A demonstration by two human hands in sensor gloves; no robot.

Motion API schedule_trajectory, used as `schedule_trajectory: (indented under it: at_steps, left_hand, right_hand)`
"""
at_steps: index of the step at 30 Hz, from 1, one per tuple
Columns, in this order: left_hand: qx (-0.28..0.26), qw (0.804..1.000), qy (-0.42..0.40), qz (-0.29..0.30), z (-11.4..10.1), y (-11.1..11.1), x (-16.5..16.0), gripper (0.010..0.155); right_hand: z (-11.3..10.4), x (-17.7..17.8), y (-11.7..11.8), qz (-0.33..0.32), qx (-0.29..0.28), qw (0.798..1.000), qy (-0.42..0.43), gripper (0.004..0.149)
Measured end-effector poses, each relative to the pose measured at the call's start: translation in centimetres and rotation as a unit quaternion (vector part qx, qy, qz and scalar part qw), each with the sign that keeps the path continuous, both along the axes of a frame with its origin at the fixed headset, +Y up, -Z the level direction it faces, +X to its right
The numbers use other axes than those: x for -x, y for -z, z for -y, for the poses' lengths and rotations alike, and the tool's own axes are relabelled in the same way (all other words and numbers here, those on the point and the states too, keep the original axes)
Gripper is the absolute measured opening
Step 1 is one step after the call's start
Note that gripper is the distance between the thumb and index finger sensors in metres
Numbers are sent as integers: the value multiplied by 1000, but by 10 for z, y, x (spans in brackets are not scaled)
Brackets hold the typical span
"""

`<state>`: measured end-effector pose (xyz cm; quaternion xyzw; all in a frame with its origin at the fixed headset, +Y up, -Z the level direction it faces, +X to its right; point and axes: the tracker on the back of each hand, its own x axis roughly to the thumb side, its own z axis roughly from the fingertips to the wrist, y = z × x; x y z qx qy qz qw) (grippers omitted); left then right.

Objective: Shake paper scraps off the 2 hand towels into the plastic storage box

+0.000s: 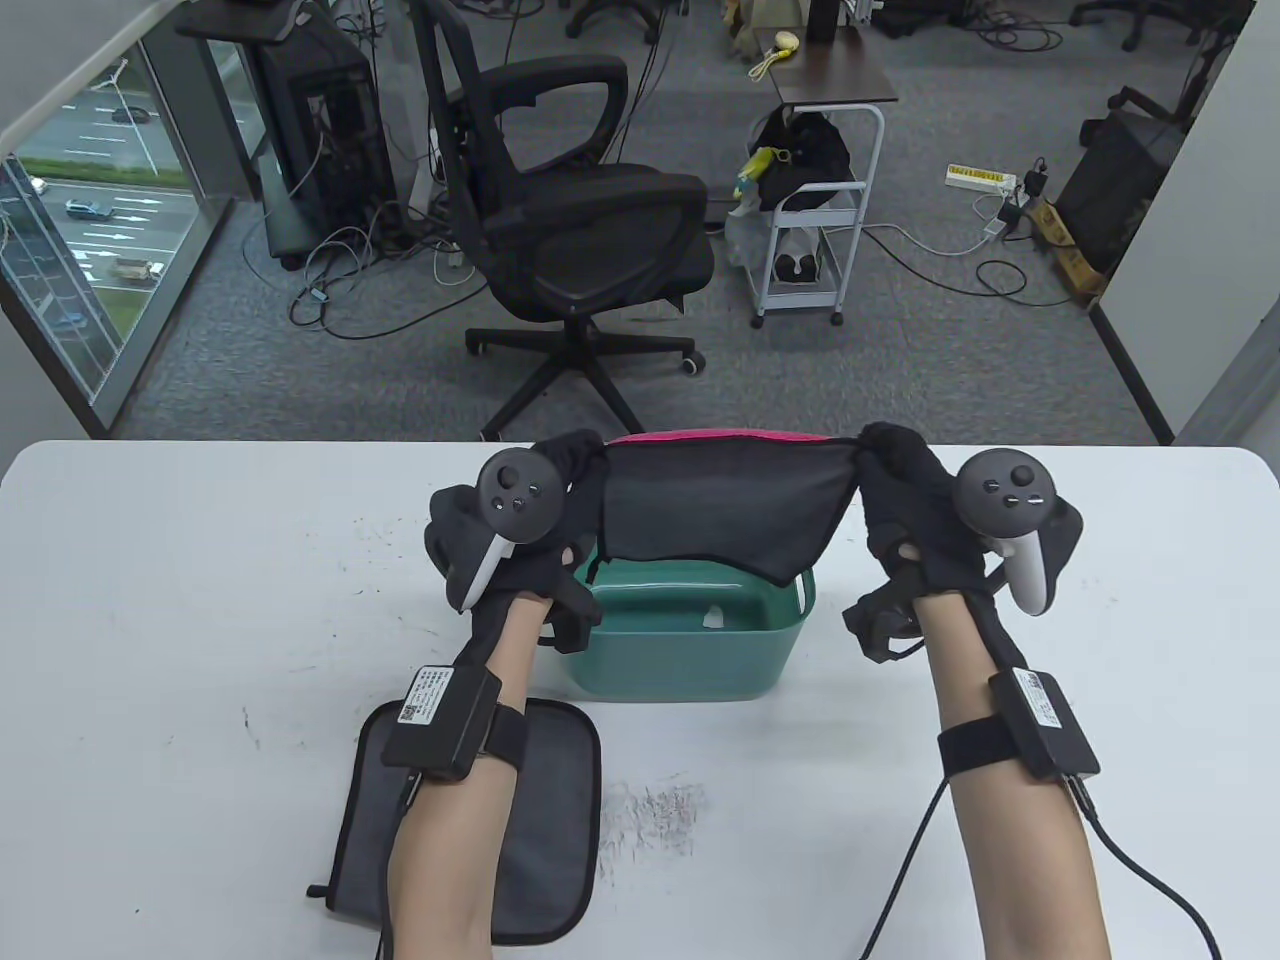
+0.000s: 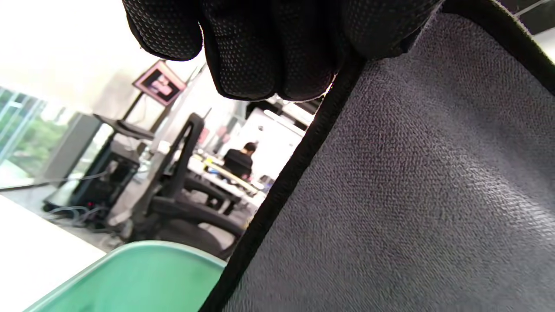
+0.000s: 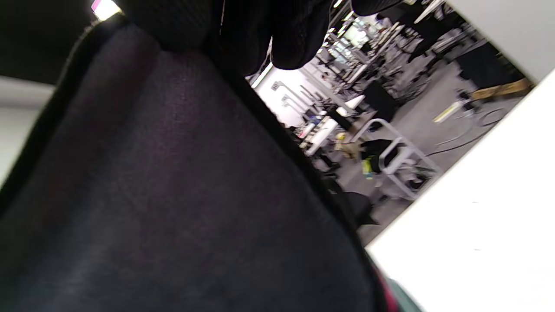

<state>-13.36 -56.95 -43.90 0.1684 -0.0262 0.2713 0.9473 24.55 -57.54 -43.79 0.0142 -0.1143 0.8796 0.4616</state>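
A dark grey towel (image 1: 715, 505) with a pink top edge hangs stretched between both hands above the green plastic box (image 1: 690, 640). My left hand (image 1: 570, 470) grips its left top corner, and my right hand (image 1: 885, 465) grips its right top corner. A white paper scrap (image 1: 714, 617) lies inside the box. The left wrist view shows the towel's grey weave (image 2: 412, 182) under my curled fingers (image 2: 260, 47), with the box rim (image 2: 143, 268) below. Dark cloth (image 3: 173, 195) fills the right wrist view. A second grey towel (image 1: 550, 800) lies flat on the table under my left forearm.
The white table (image 1: 200, 650) carries scuff marks (image 1: 655, 805) in front of the box. Beyond its far edge stand a black office chair (image 1: 570, 230) and a white rolling cart (image 1: 820, 180) on grey carpet.
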Motion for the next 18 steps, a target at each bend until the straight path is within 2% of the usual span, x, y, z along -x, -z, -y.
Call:
schedule_trajectory:
  at_steps: [2,6,9,14,18]
  left_hand:
    - [-21,1000,1,18,-14,-15,-3,40]
    - [-44,997,1,56,-35,-45,-12,40]
    - [-27,995,6,98,-41,-66,-22,40]
    - [-2,985,42,168,-26,-108,-45,41]
    - [26,974,60,215,5,-140,-62,41]
  right_hand:
    - [-13,-10,-15,-26,-20,999,32,37]
    - [-32,-26,-43,-47,-50,997,38,37]
    - [-39,-41,-73,-64,-53,996,22,38]
    - [-27,-72,-126,-81,-29,996,-25,38]
    - [4,-93,-169,-88,7,995,-48,38]
